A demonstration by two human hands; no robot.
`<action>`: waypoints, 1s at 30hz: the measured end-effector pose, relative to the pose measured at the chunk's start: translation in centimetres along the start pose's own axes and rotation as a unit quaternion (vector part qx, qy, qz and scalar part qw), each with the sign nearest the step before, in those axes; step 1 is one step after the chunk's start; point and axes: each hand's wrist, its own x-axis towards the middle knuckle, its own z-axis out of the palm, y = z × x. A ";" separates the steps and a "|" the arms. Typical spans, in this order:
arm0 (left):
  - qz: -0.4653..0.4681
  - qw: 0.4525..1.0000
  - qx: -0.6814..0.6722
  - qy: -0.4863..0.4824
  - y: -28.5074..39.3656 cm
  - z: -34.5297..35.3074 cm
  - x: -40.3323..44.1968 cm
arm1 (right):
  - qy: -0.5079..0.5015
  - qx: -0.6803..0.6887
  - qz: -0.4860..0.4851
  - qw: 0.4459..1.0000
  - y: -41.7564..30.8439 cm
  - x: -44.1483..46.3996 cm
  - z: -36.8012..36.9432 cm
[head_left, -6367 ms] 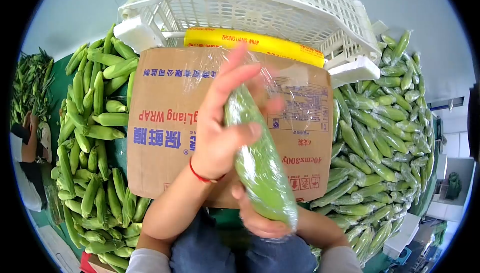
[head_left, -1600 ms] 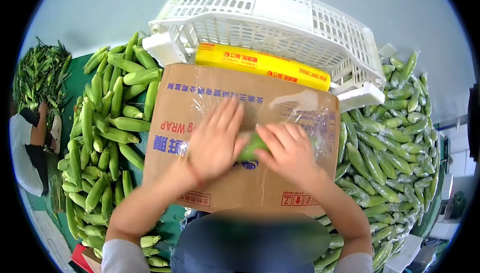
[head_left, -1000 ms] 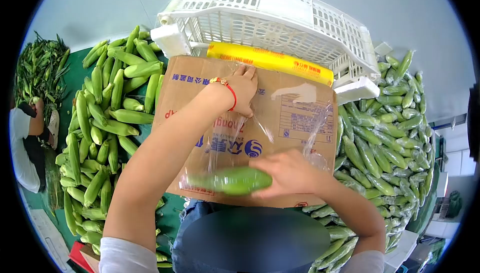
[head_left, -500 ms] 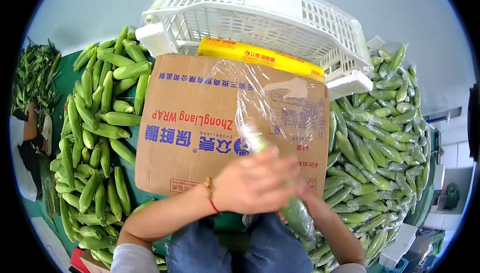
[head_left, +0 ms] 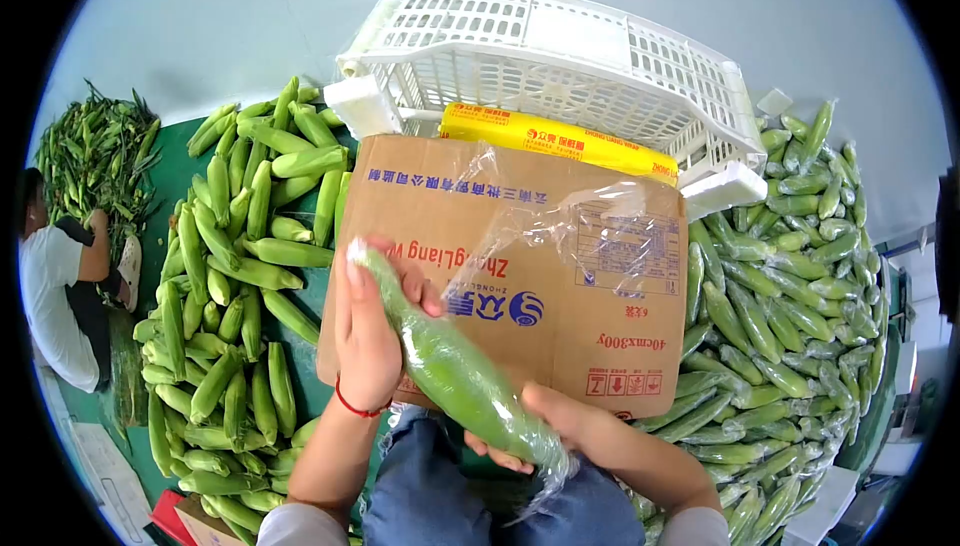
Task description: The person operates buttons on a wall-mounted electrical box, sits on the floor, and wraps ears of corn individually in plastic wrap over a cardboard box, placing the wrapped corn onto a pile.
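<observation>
An ear of corn (head_left: 450, 371) in green husk, wrapped in clear film, lies slantwise between my two hands above my lap. My left hand (head_left: 368, 341) grips its upper, narrow end, the thumb along one side and the fingers around the back. Lower down, my right hand (head_left: 545, 421) holds the thick end, its fingers partly hidden under the corn. Loose film trails from that lower end. Just beyond the hands is a brown cardboard box (head_left: 420, 191) with a thin sheet of clear film (head_left: 540, 221) spread over its top.
Behind the box are a yellow film roll (head_left: 560, 141) and a white plastic crate (head_left: 580, 36). Unwrapped corn (head_left: 240, 266) is heaped on the left, film-wrapped corn (head_left: 770, 316) on the right. At far left a person (head_left: 65, 286) sits by a pile of husks (head_left: 95, 161).
My hands have come apart from over the box edge to the two ends of the wrapped corn, which now shows whole. The film that stretched up from the corn lies on the box. The view has shifted.
</observation>
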 end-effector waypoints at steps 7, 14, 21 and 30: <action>-0.048 0.991 0.109 0.066 -2.4 -4.9 -3.6 | 0.244 -0.735 -0.130 0.620 -1.0 -4.1 0.8; -0.289 0.939 0.185 -0.026 -2.1 -7.0 -5.6 | 0.275 -0.772 -0.431 0.377 -6.2 -8.8 -0.2; -0.295 0.889 0.306 -0.168 -2.7 -4.6 -5.7 | 0.014 0.032 -0.594 0.803 -7.4 -5.3 -1.3; 0.005 0.816 0.457 -0.354 -3.0 0.4 -5.0 | 0.278 -0.022 -0.621 0.733 -6.5 -5.3 -1.8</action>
